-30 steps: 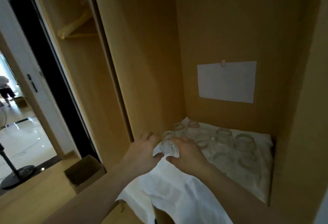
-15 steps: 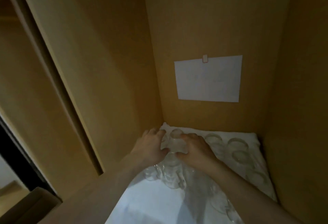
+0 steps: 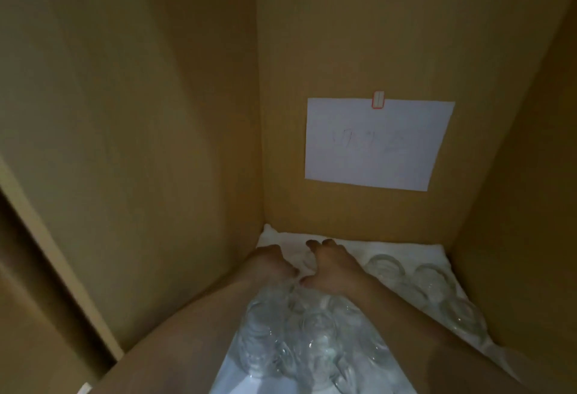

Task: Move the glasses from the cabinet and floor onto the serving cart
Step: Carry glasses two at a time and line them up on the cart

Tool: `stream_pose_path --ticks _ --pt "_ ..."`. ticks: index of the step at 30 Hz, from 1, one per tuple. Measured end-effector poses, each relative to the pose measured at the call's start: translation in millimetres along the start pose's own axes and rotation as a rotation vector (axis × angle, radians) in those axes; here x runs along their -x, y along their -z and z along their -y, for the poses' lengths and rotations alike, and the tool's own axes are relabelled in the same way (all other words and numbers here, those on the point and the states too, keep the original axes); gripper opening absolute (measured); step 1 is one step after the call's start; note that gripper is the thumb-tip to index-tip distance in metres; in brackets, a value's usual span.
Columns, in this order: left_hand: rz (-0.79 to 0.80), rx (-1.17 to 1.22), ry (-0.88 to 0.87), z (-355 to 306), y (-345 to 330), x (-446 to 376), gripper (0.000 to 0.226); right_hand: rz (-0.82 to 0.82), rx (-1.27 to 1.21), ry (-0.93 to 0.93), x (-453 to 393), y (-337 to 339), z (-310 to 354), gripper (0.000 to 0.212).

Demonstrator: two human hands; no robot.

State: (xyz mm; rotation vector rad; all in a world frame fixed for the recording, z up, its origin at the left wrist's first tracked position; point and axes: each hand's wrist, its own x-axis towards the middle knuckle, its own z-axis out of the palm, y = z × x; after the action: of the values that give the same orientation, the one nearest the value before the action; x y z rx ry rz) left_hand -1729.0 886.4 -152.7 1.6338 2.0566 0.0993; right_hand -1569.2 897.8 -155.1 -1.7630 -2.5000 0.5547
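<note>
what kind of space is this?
Probably inside a wooden cabinet or closet. Tan panels close in on three sides, a white cloth lines the bottom, clear glasses stand on it, and a paper note is clipped to the back.

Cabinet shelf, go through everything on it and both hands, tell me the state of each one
Left hand: reaching to the back of the shelf, grip unclear.
Right hand: fingers curled beside the left hand, grip unclear.
Glasses: clustered on the cloth, whether upright or inverted unclear.
White cloth: spread under the glasses, rumpled.
Paper sheet: fastened flat to the back wall, faint writing unreadable.
</note>
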Motion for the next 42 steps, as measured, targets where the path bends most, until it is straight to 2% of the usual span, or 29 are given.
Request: stream_pose_path --ticks 3,6,8,10,11,12,15,18,20,24,27,31,33,35,36,38,40,42 --pt "0.084 -0.063 -0.004 -6.6 -8.0 -12.1 0.048 0.059 -0.001 -0.033 -9.6 -5.5 -1.6 0.099" --pt "0.12 -0.085 0.013 -12.1 -8.7 -15.2 0.041 0.03 -0.048 -0.051 -14.5 -6.0 -2.9 0.098" --pt "0.112 -0.045 -0.004 -10.9 -6.4 -14.8 0.048 -0.002 -0.075 -0.065 -15.6 -3.9 -4.0 0.097" --pt "0.048 0.018 -0.01 -7.6 -1.9 -16.3 0.071 -0.055 -0.087 -0.074 -14.6 1.0 -4.9 0.095" --pt "0.01 0.054 -0.007 -8.9 1.9 -15.4 0.081 -0.098 -0.094 -0.077 -14.1 4.8 -6.0 0.093" --pt "-0.024 0.089 -0.021 -11.4 8.2 -11.2 0.083 -0.148 -0.106 -0.085 -12.5 10.1 -6.9 0.091" --pt "-0.16 0.113 -0.103 -24.0 29.5 2.0 0.046 -0.357 -0.184 -0.105 -0.6 31.4 -10.6 0.086" --pt "-0.368 0.231 -0.143 -39.1 50.4 21.7 0.048 -0.566 -0.33 -0.153 21.4 54.5 -16.3 0.084" --pt "-0.479 0.365 -0.158 -50.6 60.9 36.4 0.048 -0.704 -0.438 -0.171 38.6 67.6 -20.8 0.086" --pt "-0.591 0.835 -0.193 -76.8 79.6 75.0 0.058 -0.928 -0.683 -0.192 81.8 94.4 -29.0 0.09" --pt "-0.55 1.203 -0.247 -95.3 83.5 115.7 0.066 -1.036 -0.818 -0.19 120.5 108.9 -38.8 0.093" --pt "-0.4 1.574 -0.355 -111.4 72.3 169.6 0.049 -1.089 -0.889 -0.168 177.5 116.4 -47.8 0.09" --pt "-0.281 1.708 -0.364 -115.5 66.0 195.2 0.04 -1.088 -0.964 -0.116 200.8 113.9 -48.9 0.087" --pt "-0.077 1.855 -0.362 -115.6 59.0 221.3 0.028 -1.089 -1.034 -0.065 218.6 107.4 -47.5 0.091" --pt "0.019 1.918 -0.364 -115.0 53.8 235.3 0.027 -1.09 -1.079 -0.051 227.9 103.5 -45.4 0.091" --pt "0.114 1.999 -0.374 -112.4 40.0 259.1 0.033 -1.092 -1.173 -0.021 248.9 94.9 -41.2 0.085" --pt "0.135 2.019 -0.371 -107.2 24.9 277.0 0.039 -1.089 -1.229 0.008 269.9 86.9 -37.4 0.079" --pt "0.126 2.006 -0.342 -101.7 13.8 290.1 0.034 -1.098 -1.232 -0.001 288.0 76.7 -33.8 0.081"
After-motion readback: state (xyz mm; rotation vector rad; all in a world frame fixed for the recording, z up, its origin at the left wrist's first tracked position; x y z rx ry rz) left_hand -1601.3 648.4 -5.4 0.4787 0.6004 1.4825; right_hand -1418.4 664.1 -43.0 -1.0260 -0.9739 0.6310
